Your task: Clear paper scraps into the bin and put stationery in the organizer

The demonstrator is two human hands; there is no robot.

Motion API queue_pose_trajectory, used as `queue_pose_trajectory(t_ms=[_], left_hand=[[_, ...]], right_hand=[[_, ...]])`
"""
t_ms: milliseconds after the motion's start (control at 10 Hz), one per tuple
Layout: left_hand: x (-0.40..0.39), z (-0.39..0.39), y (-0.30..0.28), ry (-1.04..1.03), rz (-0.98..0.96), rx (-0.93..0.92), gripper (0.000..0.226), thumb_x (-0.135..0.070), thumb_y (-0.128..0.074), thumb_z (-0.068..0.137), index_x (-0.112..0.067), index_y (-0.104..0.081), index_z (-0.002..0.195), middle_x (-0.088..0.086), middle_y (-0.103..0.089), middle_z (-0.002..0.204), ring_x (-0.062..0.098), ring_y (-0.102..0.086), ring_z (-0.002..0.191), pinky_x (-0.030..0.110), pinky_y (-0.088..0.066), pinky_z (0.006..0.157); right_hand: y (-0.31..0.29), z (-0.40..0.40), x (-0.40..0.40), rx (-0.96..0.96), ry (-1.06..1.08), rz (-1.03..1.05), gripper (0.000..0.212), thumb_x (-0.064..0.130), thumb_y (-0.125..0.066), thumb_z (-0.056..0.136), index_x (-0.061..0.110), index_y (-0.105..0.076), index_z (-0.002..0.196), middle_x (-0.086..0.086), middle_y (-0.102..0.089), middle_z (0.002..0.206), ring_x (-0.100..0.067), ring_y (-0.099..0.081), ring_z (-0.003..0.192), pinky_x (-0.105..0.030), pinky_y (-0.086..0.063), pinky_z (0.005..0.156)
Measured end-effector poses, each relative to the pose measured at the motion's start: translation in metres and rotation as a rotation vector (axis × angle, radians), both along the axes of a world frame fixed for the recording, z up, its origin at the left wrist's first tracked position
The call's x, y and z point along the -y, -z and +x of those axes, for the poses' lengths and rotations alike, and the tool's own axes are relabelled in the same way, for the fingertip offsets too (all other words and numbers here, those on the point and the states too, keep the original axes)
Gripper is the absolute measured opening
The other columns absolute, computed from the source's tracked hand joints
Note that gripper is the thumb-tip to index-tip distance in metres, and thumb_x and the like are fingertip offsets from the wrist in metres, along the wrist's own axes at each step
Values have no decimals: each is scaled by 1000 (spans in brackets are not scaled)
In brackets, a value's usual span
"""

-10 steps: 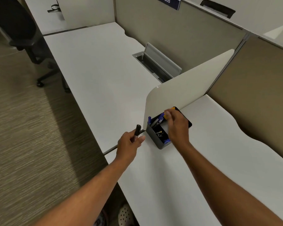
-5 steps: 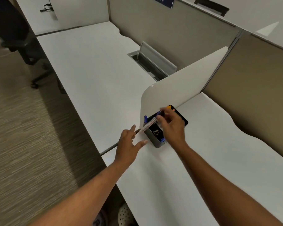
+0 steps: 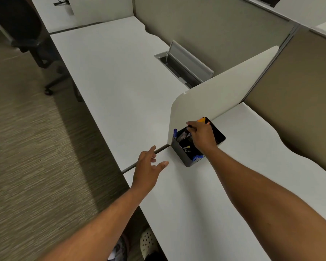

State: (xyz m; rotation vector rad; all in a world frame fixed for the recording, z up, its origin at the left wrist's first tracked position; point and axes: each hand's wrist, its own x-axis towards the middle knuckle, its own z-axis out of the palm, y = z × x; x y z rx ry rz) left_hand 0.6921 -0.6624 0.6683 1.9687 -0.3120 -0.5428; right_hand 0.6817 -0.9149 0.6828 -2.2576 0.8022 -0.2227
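Stationery stands in the dark grey rectangular plastic organizer (image 3: 184, 155), placed on the white table (image 3: 205, 194) against the near end of the cream divider panel (image 3: 224, 89). The right hand (image 3: 202, 135) reaches over it, fingers pinching a dark pen (image 3: 186, 131). The left hand (image 3: 149, 164) hovers left of the organizer, fingers spread and empty.

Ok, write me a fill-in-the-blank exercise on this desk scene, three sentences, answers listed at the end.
1. The right hand reaches into the black ____ beside the divider.
2. The left hand hovers over the desk, fingers spread, holding ____.
3. A pen with a ____ cap stands upright in the far-left corner.

Missing words: organizer; nothing; blue
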Motion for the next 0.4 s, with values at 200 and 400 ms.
queue_pose_trajectory(t_ms=[200, 400], left_hand=[[0, 0, -1, -14, -8, 7, 70, -34, -74, 93, -31, -42, 155, -7, -52, 123, 6, -57, 112, 10, -45, 77], [6, -7, -6, -13, 6, 33, 59, -39, -66, 99, -35, -42, 153, -10, -52, 125, 4, -56, 115, 8, -41, 73]], right_hand=[[-1, -2, 9, -43, 18, 61, 50, 1, -38, 106, 24, -63, 143, -7, -71, 116, -22, -66, 107, -29, -50, 96], [-29, -33, -6, 330, 420, 153, 30, 16, -51, 105, 29, -75, 117, 11, -73, 107, -4, -66, 97, -35, -56, 98]])
